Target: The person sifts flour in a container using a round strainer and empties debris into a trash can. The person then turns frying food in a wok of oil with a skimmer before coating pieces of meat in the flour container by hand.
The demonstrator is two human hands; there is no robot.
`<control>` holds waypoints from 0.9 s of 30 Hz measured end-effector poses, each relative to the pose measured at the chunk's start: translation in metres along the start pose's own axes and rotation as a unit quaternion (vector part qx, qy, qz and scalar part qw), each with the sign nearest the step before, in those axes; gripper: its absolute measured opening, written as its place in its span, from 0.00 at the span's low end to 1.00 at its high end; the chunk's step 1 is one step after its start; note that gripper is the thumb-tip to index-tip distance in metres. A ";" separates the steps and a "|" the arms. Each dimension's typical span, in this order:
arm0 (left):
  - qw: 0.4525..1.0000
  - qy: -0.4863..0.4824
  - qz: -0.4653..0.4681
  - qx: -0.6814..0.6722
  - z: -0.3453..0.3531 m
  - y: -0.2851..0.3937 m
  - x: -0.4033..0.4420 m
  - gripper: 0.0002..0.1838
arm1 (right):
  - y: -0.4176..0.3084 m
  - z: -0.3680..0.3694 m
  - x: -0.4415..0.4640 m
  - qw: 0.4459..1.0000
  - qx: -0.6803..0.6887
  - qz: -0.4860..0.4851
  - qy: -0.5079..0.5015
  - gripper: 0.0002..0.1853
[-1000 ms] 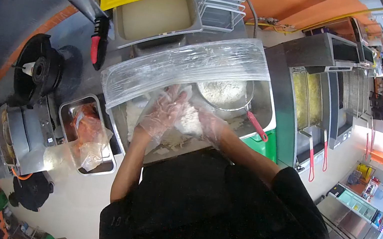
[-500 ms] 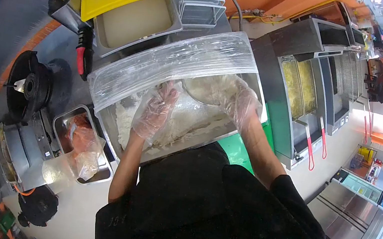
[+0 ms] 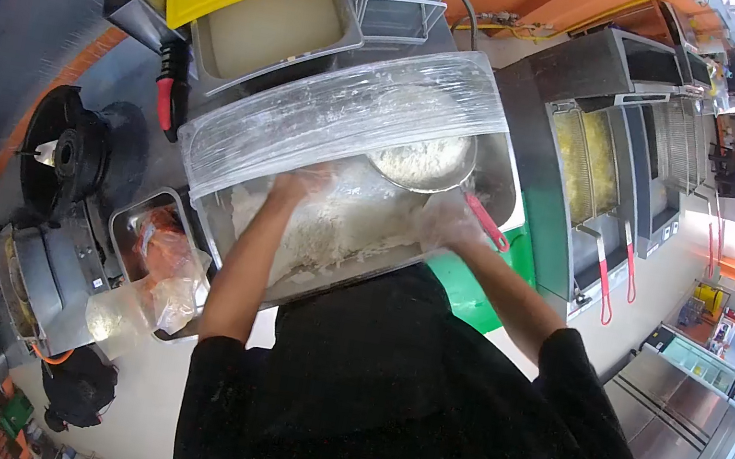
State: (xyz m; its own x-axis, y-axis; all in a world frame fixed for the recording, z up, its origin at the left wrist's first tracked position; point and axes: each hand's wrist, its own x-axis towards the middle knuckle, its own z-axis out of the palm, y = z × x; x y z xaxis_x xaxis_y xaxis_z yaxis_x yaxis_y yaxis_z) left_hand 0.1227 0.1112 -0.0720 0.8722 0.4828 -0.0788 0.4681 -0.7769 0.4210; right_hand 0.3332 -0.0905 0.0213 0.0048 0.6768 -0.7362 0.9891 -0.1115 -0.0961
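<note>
Metal tray point(image 3: 500, 169), mid-frame. Sieve point(image 3: 423, 189) inside, upper right, heaped with flour point(image 3: 423, 159). Right hand point(image 3: 447, 220) nearer, just below it; left hand point(image 3: 302, 182) farther left. Red handle point(image 3: 488, 226) slants lower right. Fingers blurred; can't tell spread or grip. Half-second ago: right hand over sieve.

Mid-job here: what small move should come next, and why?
Perhaps take the sieve by its red handle with the right hand: the handle lies close beside that hand, which is too blurred to confirm a grip, and white powder sits heaped in the sieve.
</note>
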 end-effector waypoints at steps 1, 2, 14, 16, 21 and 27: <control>1.000 0.007 0.018 0.003 -0.002 0.008 0.001 0.25 | -0.001 -0.001 -0.001 0.992 0.014 -0.048 0.114 0.23; 0.999 0.015 0.036 0.006 0.001 0.025 0.006 0.26 | -0.002 -0.003 -0.002 0.969 0.017 -0.095 0.225 0.21; 0.990 -0.102 -0.087 -0.049 -0.107 -0.008 -0.103 0.25 | -0.131 0.017 0.051 0.902 0.203 -0.287 0.250 0.16; 0.995 -0.077 -0.041 -0.045 -0.127 0.027 -0.093 0.24 | -0.081 -0.005 0.023 0.940 0.184 -0.254 0.136 0.16; 0.951 -0.226 0.165 -0.130 -0.036 0.089 -0.043 0.22 | -0.012 -0.020 -0.016 0.991 -0.024 -0.129 0.020 0.15; 0.923 -0.241 0.259 -0.154 0.043 0.147 0.030 0.18 | -0.021 -0.017 -0.054 0.961 0.138 0.124 0.207 0.11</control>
State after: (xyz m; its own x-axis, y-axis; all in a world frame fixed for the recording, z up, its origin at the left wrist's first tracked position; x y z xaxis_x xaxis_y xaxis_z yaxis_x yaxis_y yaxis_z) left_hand 0.2241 -0.0055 -0.0518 0.9643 -0.2136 -0.1568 -0.0261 -0.6654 0.7460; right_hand 0.3147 -0.1125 0.0749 0.3498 0.8293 -0.4358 0.8733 -0.4570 -0.1687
